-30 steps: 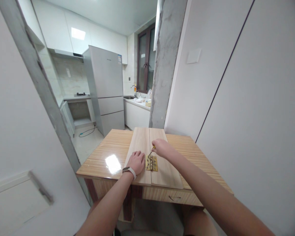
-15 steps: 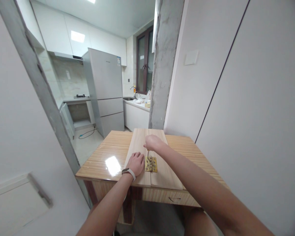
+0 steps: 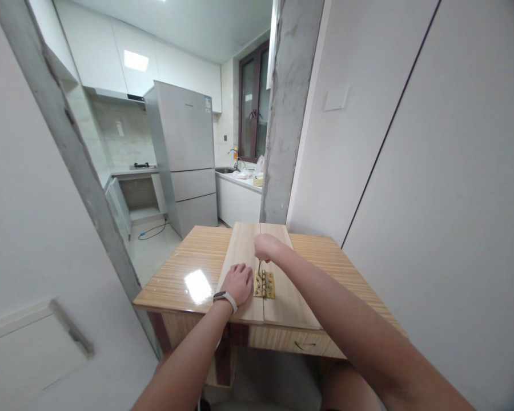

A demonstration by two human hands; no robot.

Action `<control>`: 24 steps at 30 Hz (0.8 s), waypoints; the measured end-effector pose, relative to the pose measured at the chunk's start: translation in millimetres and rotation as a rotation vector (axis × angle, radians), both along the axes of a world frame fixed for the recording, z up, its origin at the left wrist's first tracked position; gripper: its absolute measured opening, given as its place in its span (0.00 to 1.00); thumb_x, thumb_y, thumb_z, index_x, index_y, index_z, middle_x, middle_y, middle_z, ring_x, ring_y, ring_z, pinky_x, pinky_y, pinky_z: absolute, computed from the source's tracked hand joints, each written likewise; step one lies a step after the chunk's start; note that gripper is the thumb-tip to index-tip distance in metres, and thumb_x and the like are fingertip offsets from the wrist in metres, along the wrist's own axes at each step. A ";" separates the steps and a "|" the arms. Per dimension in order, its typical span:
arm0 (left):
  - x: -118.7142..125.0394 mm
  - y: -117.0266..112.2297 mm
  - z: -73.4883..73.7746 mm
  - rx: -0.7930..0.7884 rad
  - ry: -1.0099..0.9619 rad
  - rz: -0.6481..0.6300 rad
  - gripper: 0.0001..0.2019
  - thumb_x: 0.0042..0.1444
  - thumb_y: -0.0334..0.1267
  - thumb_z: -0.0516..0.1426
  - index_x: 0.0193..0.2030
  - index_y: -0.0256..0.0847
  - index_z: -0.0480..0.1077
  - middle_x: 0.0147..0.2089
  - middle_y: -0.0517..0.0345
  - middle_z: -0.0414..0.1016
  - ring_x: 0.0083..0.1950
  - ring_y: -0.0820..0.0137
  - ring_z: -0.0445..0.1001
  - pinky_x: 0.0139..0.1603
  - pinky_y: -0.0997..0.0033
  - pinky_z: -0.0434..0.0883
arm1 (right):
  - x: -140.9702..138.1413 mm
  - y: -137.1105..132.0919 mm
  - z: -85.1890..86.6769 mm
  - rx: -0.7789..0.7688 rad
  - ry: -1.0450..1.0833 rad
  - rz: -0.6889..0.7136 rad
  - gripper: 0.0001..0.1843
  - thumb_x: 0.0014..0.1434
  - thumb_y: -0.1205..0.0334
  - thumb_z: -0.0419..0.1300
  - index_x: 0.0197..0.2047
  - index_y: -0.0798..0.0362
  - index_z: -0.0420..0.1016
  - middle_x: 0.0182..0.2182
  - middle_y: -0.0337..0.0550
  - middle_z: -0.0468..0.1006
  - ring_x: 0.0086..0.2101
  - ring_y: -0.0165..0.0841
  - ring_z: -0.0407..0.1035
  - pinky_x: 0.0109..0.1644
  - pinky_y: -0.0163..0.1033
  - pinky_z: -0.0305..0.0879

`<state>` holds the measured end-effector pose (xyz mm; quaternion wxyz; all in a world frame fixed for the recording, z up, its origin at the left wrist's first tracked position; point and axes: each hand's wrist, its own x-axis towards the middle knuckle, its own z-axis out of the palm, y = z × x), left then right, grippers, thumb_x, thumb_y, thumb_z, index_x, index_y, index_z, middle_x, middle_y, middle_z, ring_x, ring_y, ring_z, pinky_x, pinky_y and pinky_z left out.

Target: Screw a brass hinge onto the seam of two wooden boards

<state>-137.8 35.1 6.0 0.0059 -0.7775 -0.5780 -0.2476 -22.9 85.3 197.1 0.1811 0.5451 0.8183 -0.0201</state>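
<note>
Two pale wooden boards, the left board (image 3: 245, 242) and the right board (image 3: 288, 305), lie side by side with a thin seam between them. A brass hinge (image 3: 269, 285) spans that seam, with several screws showing in its leaves. My right hand (image 3: 268, 248) is closed around a screwdriver (image 3: 260, 268), whose handle is mostly hidden in the fist. Its thin shaft points down at the upper part of the hinge's left leaf. Flat on the left board, just beside the hinge, my left hand (image 3: 239, 283) rests with fingers stretched out.
The boards lie on a glossy wood-grain table (image 3: 188, 257) with a drawer handle (image 3: 305, 345) at its front. Behind are a grey fridge (image 3: 188, 137), a sink counter (image 3: 240, 197) and a bare concrete door edge (image 3: 289, 114). A white wall (image 3: 432, 188) stands close on the right.
My right fist has turned slightly on the screwdriver, over the same spot on the hinge. My left hand stays in place; the whole view has shifted a little.
</note>
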 end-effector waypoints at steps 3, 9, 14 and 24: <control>-0.2 0.2 -0.9 0.016 0.002 -0.006 0.15 0.69 0.40 0.50 0.58 0.45 0.70 0.59 0.48 0.70 0.61 0.57 0.64 0.64 0.56 0.60 | 2.7 3.1 -3.4 0.034 0.017 0.019 0.10 0.50 0.69 0.69 0.38 0.62 0.85 0.32 0.59 0.84 0.41 0.45 0.80 0.48 0.42 0.73; -0.7 0.5 -1.4 0.008 -0.007 -0.011 0.16 0.68 0.41 0.50 0.59 0.45 0.70 0.59 0.48 0.70 0.61 0.56 0.63 0.64 0.55 0.60 | 5.3 3.6 -7.6 0.093 0.034 0.040 0.21 0.47 0.65 0.72 0.46 0.64 0.83 0.38 0.62 0.84 0.45 0.47 0.79 0.47 0.39 0.73; -0.6 0.1 -0.2 -0.029 -0.021 -0.004 0.17 0.69 0.41 0.49 0.60 0.46 0.69 0.61 0.47 0.68 0.63 0.55 0.62 0.65 0.54 0.59 | 5.2 -0.4 -6.8 0.145 0.039 0.115 0.20 0.52 0.66 0.70 0.49 0.61 0.82 0.44 0.61 0.83 0.47 0.46 0.78 0.50 0.40 0.72; -1.0 0.9 -1.5 -0.021 -0.032 -0.010 0.16 0.68 0.40 0.50 0.59 0.45 0.70 0.61 0.47 0.69 0.63 0.56 0.63 0.66 0.54 0.59 | 17.0 -0.5 -7.2 0.142 0.104 0.186 0.20 0.60 0.55 0.66 0.52 0.57 0.78 0.46 0.58 0.82 0.49 0.45 0.76 0.48 0.40 0.70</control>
